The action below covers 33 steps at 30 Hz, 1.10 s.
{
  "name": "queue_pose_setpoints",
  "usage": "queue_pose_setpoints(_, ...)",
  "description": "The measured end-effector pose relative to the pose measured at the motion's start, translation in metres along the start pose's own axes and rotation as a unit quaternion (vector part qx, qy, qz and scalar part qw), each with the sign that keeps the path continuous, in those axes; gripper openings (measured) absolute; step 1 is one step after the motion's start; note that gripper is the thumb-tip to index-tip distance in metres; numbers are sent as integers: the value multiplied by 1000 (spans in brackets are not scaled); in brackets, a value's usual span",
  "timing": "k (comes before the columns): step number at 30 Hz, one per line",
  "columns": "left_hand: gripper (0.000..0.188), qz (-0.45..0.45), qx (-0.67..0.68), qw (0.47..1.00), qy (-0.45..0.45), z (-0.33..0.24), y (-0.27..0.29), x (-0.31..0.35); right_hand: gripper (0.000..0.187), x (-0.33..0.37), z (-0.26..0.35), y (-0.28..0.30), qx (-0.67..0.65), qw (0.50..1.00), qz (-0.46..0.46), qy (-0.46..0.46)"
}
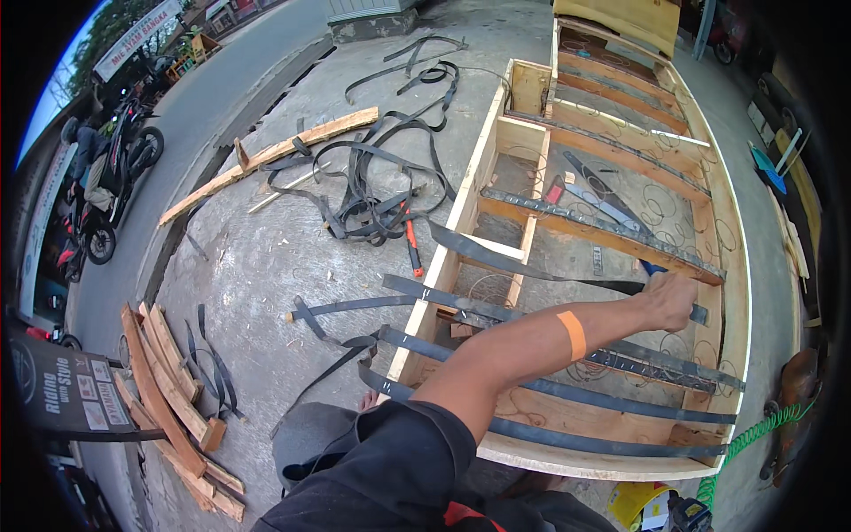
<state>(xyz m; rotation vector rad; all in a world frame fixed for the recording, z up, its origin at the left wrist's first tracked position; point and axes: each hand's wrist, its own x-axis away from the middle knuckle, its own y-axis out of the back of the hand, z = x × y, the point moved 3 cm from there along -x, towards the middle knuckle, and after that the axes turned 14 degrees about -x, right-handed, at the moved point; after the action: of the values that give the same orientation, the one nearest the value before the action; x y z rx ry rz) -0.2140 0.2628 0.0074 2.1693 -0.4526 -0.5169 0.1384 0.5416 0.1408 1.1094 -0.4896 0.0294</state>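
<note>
My left hand (669, 300) is a closed fist at the right end of a black rubber strap (519, 263), and a short strap end sticks out past the fingers. The strap runs leftward, slack and twisted, over the left rail of a long wooden frame (740, 266). An orange band circles my left forearm, which reaches across the frame. Several other black straps (612, 403) span the near part from rail to rail, some with staples showing. Beside the fist a small blue piece (653, 266) shows, its kind unclear. My right hand is out of sight.
Inside the frame are thin wire coils (656, 208), crossbars and a handsaw (603, 191). Left of it lie tangled straps (363, 191), a red-handled hammer (413, 248), a long plank (275, 164) and stacked wood strips (164, 390). A green coiled hose (762, 432) runs near a power tool (690, 514).
</note>
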Motion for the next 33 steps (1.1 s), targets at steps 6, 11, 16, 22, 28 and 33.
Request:
queue_pose_setpoints(6,19,2,1,999,51,-3,-40,-29,39,-40,-58,38,-85,993,-80,-32)
queue_pose_setpoints(11,25,19,-35,998,45,-12,-39,-45,35,-76,-97,45,-228,950,-204,62)
queue_pose_setpoints(16,34,59,-40,997,35,-8,-34,-56,29,-99,-120,43,-261,928,-261,-40)
queue_pose_setpoints(22,32,89,2,995,38,-30,-31,-54,37,-141,-212,26,-256,882,-392,-51)
queue_pose_setpoints(28,31,117,27,993,14,-54,-21,-43,57,-240,-327,-41,-404,873,-233,-142)
queue_pose_setpoints(33,31,95,25,994,-44,-68,-13,-39,41,-275,-383,-96,-658,730,-113,-144)
